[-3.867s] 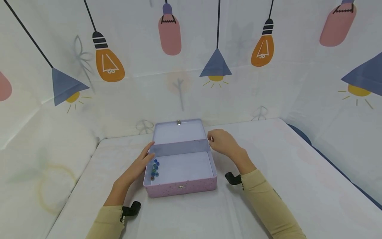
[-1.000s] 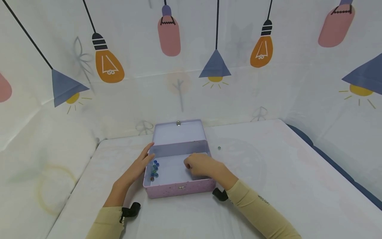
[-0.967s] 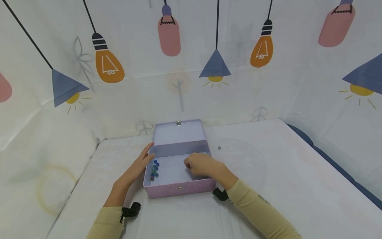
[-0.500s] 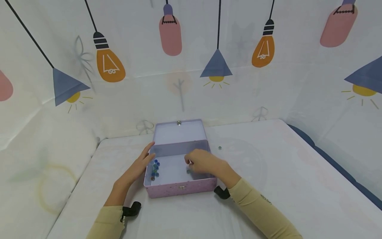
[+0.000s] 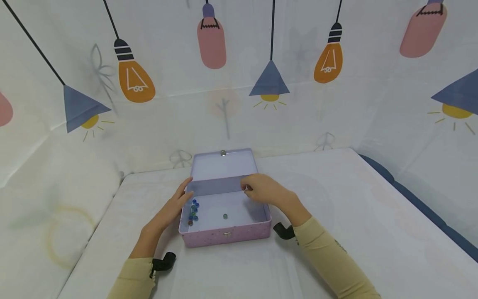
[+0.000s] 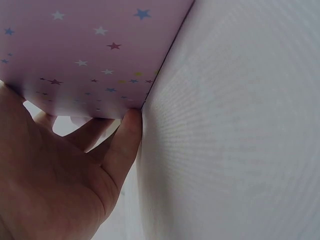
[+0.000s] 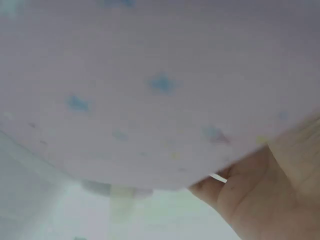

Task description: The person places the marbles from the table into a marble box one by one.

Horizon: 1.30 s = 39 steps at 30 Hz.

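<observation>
A pink star-printed tin box (image 5: 228, 237) stands on the table, its lid (image 5: 224, 165) tipped back. My left hand (image 5: 173, 211) grips the box's left side, thumb at the rim; in the left wrist view its fingers (image 6: 127, 135) touch the outer wall. Along the inner left wall lies a row of several blue, green and brown marbles (image 5: 193, 209). A single greenish marble (image 5: 225, 216) sits apart on the box floor. My right hand (image 5: 270, 191) hovers over the box's right rear corner, thumb and index bent and apart, with nothing visible between them.
A white cloth covers the table (image 5: 354, 199). Behind it hangs a white curtain (image 5: 179, 120) printed with lamps and bulbs. A dark blue edge (image 5: 377, 168) shows at the right. Black wrist cameras (image 5: 164, 261) are strapped at both cuffs.
My right hand has let go of the greenish marble inside the box, then moved up and right. The marble has rolled left. The marble on the table right of the box is hidden behind the hand.
</observation>
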Available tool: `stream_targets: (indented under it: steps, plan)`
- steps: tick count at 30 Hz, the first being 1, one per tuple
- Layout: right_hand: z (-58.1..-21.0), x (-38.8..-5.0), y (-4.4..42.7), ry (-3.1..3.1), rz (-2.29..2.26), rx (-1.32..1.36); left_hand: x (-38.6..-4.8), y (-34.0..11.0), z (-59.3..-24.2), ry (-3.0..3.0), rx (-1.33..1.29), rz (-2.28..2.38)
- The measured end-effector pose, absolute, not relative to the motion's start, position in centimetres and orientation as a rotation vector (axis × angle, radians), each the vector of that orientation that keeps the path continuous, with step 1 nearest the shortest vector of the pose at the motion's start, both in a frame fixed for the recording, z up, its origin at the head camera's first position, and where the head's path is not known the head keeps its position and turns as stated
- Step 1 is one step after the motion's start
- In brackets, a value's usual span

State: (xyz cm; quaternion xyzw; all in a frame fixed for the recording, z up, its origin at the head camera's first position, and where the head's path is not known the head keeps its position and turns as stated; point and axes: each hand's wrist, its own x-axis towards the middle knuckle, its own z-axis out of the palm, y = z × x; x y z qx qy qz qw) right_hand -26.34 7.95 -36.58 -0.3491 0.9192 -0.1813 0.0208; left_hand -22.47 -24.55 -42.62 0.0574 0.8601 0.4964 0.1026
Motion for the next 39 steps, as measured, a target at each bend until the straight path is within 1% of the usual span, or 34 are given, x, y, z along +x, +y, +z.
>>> stream_targets:
  steps: [9,21,31,39]
  plan:
    - [-35.6,-27.0,9.5,2.873,-0.697,-1.114,-22.5,-24.5,-42.6,2.542,0.17,1.464]
    - [-35.3,-28.2,11.6,2.945,-0.773,-1.006,-22.4,-24.5,-42.3,2.554,0.182,1.457]
    - [-36.3,-29.7,13.2,3.031,-0.713,-0.914,-22.1,-24.3,-41.9,2.525,0.195,1.48]
    - [-37.7,-31.0,14.8,3.034,-0.683,-0.791,-22.3,-24.5,-42.5,2.549,0.205,1.479]
